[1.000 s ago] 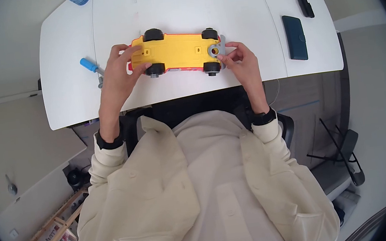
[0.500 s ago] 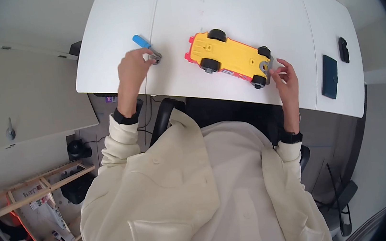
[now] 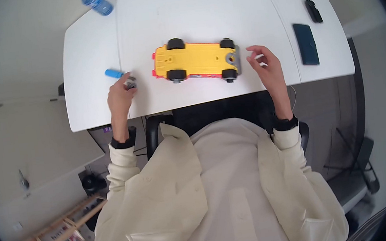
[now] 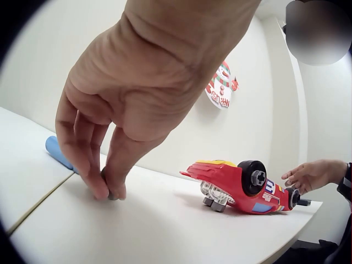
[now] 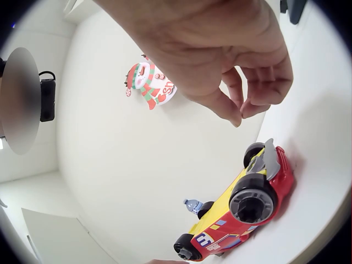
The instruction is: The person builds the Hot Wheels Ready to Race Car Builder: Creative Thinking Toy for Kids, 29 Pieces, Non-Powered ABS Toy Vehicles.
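A toy car (image 3: 195, 60) lies upside down on the white table, its yellow underside and black wheels facing up. A grey piece (image 3: 230, 58) with a ring sits at its right end. Left of the car, my left hand (image 3: 121, 96) pinches a small dark grey part (image 4: 111, 194) between thumb and fingertips, close over the table; the fingers hide most of it. A blue-handled screwdriver (image 3: 114, 73) lies just beyond that hand. My right hand (image 3: 269, 67) hovers off the car's right end, fingers loosely bent with thumb and fingertip close together, nothing visible between them.
A water bottle (image 3: 97, 3) stands at the far left of the table (image 3: 198, 4). On the right side lie a dark folding case (image 3: 306, 44) and a small black object (image 3: 313, 11). The table's near edge runs just in front of the person's body.
My left hand has let go of the car and moved left to the grey parts by the screwdriver, now pinching one. My right hand has drawn away from the car's right end.
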`<state>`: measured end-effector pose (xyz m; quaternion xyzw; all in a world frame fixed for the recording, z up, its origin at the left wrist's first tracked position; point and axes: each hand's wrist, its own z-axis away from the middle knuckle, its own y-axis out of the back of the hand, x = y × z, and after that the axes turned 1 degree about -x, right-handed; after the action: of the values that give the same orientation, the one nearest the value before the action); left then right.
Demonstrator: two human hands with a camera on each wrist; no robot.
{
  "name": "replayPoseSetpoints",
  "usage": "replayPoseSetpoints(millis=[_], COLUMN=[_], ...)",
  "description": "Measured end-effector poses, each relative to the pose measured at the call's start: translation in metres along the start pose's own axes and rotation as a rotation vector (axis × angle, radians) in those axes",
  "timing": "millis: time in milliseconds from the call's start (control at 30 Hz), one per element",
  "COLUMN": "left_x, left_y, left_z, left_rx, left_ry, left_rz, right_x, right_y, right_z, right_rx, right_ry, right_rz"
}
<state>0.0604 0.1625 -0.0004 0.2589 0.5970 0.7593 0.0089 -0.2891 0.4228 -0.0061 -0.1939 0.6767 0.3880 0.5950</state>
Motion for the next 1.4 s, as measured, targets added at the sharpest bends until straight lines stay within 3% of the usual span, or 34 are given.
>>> replayPoseSetpoints(millis=[33,133,200,267,333,467,500,633,700,733,800,833,867,900,933,967,1033,1167,1233,1267,1333,1367,1400], left_x=[0.003,0.025,0.06,0.09,0.129,0.174,0.173,0.174,0.154,0.123,0.062,0.014,-0.013,-0.035,-0.034,-0.033,-0.033,-0.027,-0.017,-0.002,0.036,0.063,0.082], left_y=[0.001,0.019,0.033,0.031,0.026,-0.002,-0.008,0.0,0.024,0.021,0.022,0.021,0.022,0.015,0.016,0.016,0.013,0.007,0.002,0.0,-0.002,0.003,0.001], left_z=[0.001,0.008,0.01,0.011,0.021,0.036,0.035,0.037,0.022,0.002,-0.026,-0.041,-0.042,-0.049,-0.049,-0.045,-0.044,-0.05,-0.053,-0.052,-0.045,-0.036,-0.028], left_rx=[0.006,0.077,-0.001,-0.142,-0.323,-0.601,-0.608,-0.531,-0.398,-0.26,0.079,0.192,0.128,0.039,0.038,-0.047,-0.202,-0.192,-0.029,-0.03,-0.002,-0.124,-0.125], left_ry=[0.06,-0.008,-0.049,-0.23,-0.318,-0.321,-0.403,-0.447,-0.435,-0.398,-0.424,-0.614,-0.482,-0.299,-0.313,-0.202,-0.062,-0.095,-0.281,-0.287,-0.34,-0.245,-0.243], left_rz=[0.048,0.078,0.12,0.471,0.583,0.926,0.904,0.808,0.589,0.501,0.191,-0.096,-0.314,-0.229,-0.225,-0.134,0.036,-0.027,-0.149,-0.147,0.277,0.389,0.393], right_x=[0.0,-0.005,-0.018,-0.045,-0.067,-0.066,-0.065,-0.054,-0.049,-0.049,-0.048,-0.041,-0.029,-0.012,-0.01,-0.011,-0.017,-0.015,-0.012,-0.012,-0.013,-0.012,-0.011], right_y=[0.002,0.007,0.008,0.005,-0.007,-0.042,-0.046,-0.043,-0.032,-0.025,-0.007,0.005,0.012,0.015,0.017,0.021,0.024,0.013,0.007,0.005,0.0,-0.001,-0.003], right_z=[0.001,0.003,0.003,0.004,0.005,0.014,0.015,0.013,0.005,0.001,-0.007,-0.011,-0.015,-0.018,-0.018,-0.017,-0.015,-0.016,-0.016,-0.016,-0.017,-0.018,-0.018], right_rx=[0.025,0.018,-0.046,-0.111,-0.257,-0.357,-0.406,-0.393,-0.295,-0.295,-0.17,-0.183,-0.171,-0.156,-0.14,-0.129,-0.261,-0.278,-0.275,-0.269,-0.248,-0.249,-0.258], right_ry=[-0.02,-0.012,0.067,0.103,0.314,0.59,0.548,0.506,0.479,0.471,0.232,0.216,0.213,0.234,0.256,0.255,0.245,0.281,0.231,0.231,0.381,0.379,0.366], right_rz=[-0.002,0.02,0.015,-0.004,-0.048,0.086,0.131,0.243,0.195,0.201,-0.07,0.01,0.02,0.042,0.063,0.069,0.099,0.113,0.165,0.168,0.171,0.175,0.178])
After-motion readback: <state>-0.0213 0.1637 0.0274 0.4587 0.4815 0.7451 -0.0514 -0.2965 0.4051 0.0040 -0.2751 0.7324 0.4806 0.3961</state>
